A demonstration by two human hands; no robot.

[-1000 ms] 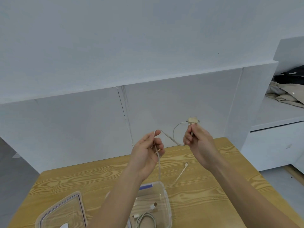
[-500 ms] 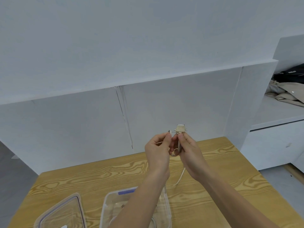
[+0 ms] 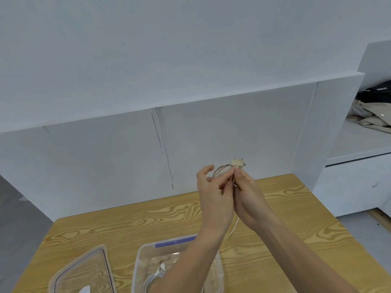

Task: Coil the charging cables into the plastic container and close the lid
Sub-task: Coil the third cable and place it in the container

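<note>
Far left of the grip and low, the lid (image 3: 81, 271) lies flat on the table (image 3: 296, 225), apart from the box (image 3: 146, 263). The clear box stands open just below and left of the grip, under the left forearm, with a white cable (image 3: 157, 273) already coiled inside.

The left hand (image 3: 213, 199) is raised above the table, thumb and forefinger pinching the cord (image 3: 222, 168) while the other fingers spread loose. It presses against the right hand (image 3: 248, 195), which is closed on the same cord just under its beige plug (image 3: 238, 162); the plug stands up right above the fingertips. A small loop of cord arcs over the left fingers to the plug. Below the two hands a white tail of the cord hangs down to the table.

Far right of the grip, crumpled clothes (image 3: 374, 115) lie on a white ledge.
</note>
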